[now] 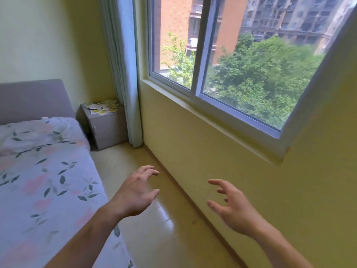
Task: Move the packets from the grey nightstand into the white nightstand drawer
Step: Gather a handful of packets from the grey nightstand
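Packets point(102, 107) blurred atop far grey nightstand point(108, 128).

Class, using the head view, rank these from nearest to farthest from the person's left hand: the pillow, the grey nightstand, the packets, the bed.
From the left hand:
1. Bed, just to its left.
2. Pillow, further up the bed by the headboard.
3. Grey nightstand, in the far corner beside the curtain.
4. Packets, piled on top of that nightstand; nearly level with it, so the last two are close.
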Tool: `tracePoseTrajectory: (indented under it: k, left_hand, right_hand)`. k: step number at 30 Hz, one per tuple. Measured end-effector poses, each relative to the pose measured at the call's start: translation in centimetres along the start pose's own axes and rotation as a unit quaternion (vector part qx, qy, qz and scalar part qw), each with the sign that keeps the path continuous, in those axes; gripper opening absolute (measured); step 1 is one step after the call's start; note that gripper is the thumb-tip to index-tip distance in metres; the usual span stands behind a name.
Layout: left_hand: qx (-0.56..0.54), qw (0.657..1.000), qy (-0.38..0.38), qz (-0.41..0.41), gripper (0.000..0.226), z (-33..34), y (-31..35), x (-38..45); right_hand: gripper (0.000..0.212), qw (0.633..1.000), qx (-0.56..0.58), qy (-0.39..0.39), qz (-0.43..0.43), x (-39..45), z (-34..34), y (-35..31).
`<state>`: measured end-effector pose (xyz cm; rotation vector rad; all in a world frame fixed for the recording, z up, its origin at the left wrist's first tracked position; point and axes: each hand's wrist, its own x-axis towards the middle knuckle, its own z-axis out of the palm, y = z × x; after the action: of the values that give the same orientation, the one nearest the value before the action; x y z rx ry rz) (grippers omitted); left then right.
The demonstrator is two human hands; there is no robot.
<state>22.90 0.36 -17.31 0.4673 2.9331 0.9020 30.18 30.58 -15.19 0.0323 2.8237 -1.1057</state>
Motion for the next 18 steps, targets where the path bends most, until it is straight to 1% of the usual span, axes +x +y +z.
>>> tracePoseTrajectory:
  k: [4, 8, 11, 14, 18]
  left_hand:
    - [0.003, 0.999, 0.030, -0.043, 0.049, 0.1, 0.9, 4.0]
    - [0.015, 0.991, 0.077, -0.108, 0.049, -1.8, -0.3, 6.2]
    - [0.019, 0.982, 0.098, -0.163, 0.049, -3.9, -2.6, 7.4]
    - [0.013, 0.969, 0.121, -0.215, 0.047, -5.7, -5.9, 9.2]
    - [0.015, 0.958, 0.145, -0.246, 0.047, -7.6, -11.5, 13.8]
  right_hand:
    - [0.056, 0.998, -0.018, -0.037, -0.042, 7.7, -3.5, 1.3]
    - [0.055, 0.991, -0.024, -0.087, -0.095, 15.9, -3.8, -0.9]
    - [0.054, 0.980, -0.027, -0.123, -0.155, 22.1, -2.2, -3.7]
    - [0.053, 0.968, -0.026, -0.151, -0.197, 27.9, -0.5, -6.6]
    - [0.054, 0.958, -0.039, -0.166, -0.232, 36.1, 1.5, -9.8]
